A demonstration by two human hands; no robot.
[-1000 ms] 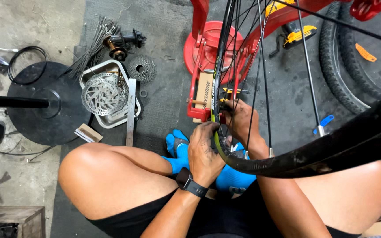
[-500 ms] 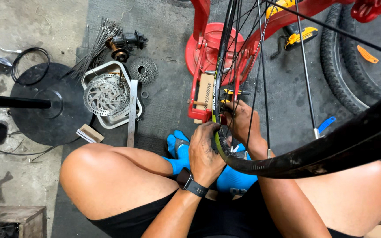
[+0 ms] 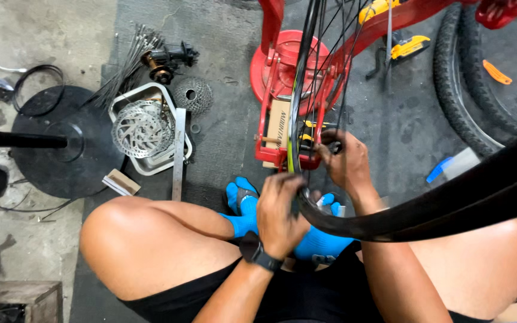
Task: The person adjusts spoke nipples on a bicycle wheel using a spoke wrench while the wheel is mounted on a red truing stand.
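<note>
**Both hands closed on a black rim in a red stand**

The left hand was curled shut over the black bicycle wheel rim at its lowest point, fingers wrapped across the edge, a black watch on the wrist. The right hand was pinched closed around thin steel spokes just above the rim; whether it also held a small tool could not be told. The rim stood upright in a red metal truing stand in front of the seated person's bare knees and blue socks, and its near arc swept dark across the right of the view.

A flat tan cardboard box with dark print leaned against the stand's base, just left of the rim. To the left, a square grey metal tray held 1 drilled silver brake disc, with a steel ruler lying beside it. Beyond it lay a loose bundle of spare spokes, a black hub and a toothed cassette. A knobby black tyre lay at the right.
</note>
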